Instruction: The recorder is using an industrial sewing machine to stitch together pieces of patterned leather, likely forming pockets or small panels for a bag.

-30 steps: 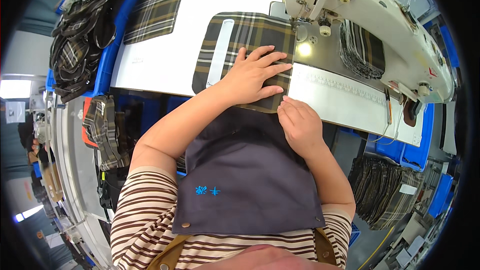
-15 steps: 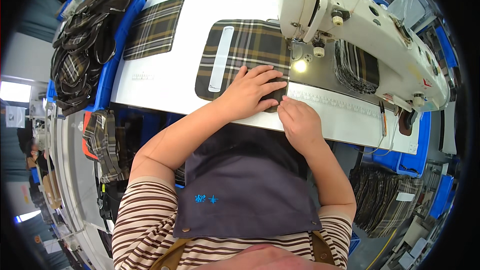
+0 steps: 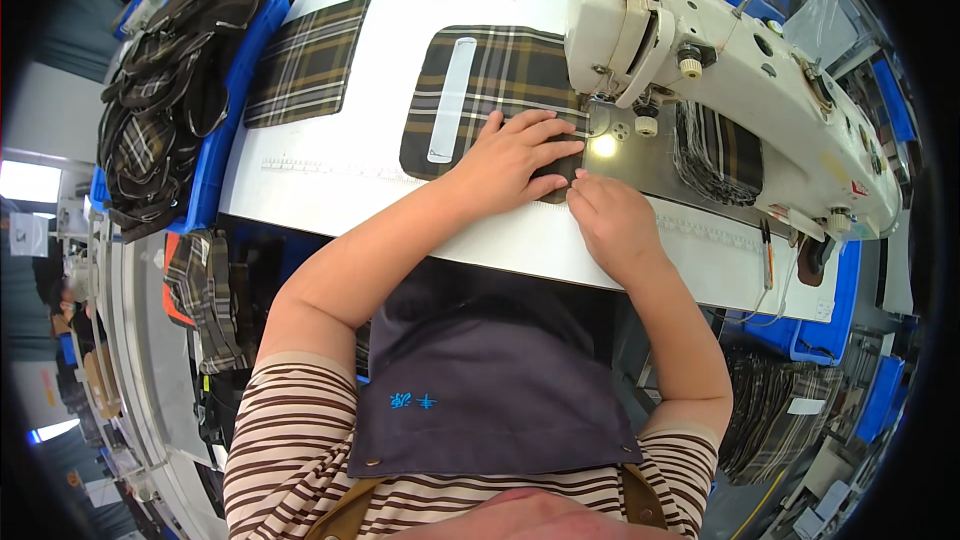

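Note:
A dark plaid fabric panel [image 3: 510, 70] with a pale strip [image 3: 452, 100] along its left side lies on the white table. Its right edge runs under the needle area of a white sewing machine [image 3: 690, 50]. My left hand [image 3: 520, 162] rests flat on the panel's near right part, fingers spread. At the panel's near right corner, my right hand [image 3: 612, 223] has thumb and fingers pinched together on the fabric edge. A small light shines on the metal plate [image 3: 640, 165] just right of the panel.
Another plaid piece [image 3: 308, 62] lies at the table's left. Beyond it stands a blue bin [image 3: 232, 100] heaped with dark plaid pieces. Under the machine arm sits a stack of plaid panels [image 3: 722, 152]. An orange-handled tool [image 3: 768, 258] lies near the right edge.
The panel has slid away from me along the needle side, and both hands have moved forward with it. My grip on the corner is unchanged.

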The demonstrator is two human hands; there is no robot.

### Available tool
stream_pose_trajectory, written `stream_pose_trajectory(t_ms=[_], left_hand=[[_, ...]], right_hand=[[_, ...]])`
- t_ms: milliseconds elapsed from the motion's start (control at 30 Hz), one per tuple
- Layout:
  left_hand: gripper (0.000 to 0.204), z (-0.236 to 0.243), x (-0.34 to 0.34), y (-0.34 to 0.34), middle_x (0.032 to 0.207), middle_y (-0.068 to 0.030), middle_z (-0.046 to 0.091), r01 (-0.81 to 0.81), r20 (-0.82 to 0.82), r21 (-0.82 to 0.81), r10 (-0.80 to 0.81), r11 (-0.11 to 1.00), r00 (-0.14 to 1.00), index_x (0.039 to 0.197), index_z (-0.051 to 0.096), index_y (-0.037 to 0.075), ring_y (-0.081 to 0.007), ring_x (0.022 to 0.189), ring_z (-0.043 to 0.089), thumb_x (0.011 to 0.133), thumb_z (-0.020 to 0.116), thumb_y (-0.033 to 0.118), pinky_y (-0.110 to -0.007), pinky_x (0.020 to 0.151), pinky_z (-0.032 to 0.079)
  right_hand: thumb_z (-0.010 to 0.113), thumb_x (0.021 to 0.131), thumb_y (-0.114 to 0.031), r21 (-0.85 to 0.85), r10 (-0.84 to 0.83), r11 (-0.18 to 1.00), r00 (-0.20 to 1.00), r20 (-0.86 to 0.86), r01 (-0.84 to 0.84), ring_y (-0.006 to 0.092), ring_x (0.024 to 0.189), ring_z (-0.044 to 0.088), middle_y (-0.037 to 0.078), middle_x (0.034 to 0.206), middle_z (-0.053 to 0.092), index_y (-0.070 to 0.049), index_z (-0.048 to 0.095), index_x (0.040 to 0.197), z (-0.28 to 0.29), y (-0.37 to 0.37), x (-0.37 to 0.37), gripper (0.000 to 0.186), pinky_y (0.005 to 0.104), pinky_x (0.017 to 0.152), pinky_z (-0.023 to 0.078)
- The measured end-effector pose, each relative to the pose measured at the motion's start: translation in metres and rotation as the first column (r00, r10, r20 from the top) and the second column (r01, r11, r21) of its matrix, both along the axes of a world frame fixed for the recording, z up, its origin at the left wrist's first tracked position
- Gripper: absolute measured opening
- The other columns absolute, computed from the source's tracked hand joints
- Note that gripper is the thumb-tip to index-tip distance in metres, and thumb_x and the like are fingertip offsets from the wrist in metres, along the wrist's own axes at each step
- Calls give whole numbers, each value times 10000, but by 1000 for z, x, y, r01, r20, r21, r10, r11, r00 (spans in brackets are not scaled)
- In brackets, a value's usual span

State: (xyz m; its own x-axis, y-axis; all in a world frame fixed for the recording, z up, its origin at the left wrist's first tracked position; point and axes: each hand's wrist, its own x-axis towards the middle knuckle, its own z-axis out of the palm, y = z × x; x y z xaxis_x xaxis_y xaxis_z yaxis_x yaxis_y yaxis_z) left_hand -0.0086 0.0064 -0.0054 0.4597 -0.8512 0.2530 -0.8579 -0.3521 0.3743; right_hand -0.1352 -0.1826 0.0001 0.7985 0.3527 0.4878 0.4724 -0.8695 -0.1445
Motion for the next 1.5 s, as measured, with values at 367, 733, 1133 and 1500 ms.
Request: stream_pose_trajectory(t_ms=[367,733,1133,1500], left_hand=[[403,2,31,-12,1486,-2,570,-49,-47,-25,48,999,998,1256,624,134,-268,1442,440,932,737,345,-629,1105,339],[466,-1,69,-30,1427,-54,607,-71,-66,19,72,997,995,1282,616,115,-271,1418,470,918,744,377,-607,1070,344],[409,-7,101,-44,1486,5,561,-125,40,66,123,990,992,1304,718,226,-240,1442,419,980,645,466,-603,1093,325],[420,-14,105,-46,1485,13,566,-169,76,73,164,983,984,1311,714,234,-233,1449,414,977,640,479,-587,1116,311]], right_hand=[[684,836,-48,-18,-72,997,994,78,74,283,1112,690,123,1110,710,11,709,1039,-2,-5,16,213,418,936,564],[783,853,-173,-5,-264,964,961,-79,264,310,1162,593,112,1149,626,-52,705,1203,2,-6,22,378,446,974,482],[794,852,-199,-3,-358,933,928,-103,360,357,1316,524,142,1275,589,-130,692,1307,-7,-7,21,471,488,1108,418],[782,868,-216,35,-339,939,939,-60,342,350,1208,559,129,1260,620,-101,705,1264,-7,-8,20,420,475,1076,439]])
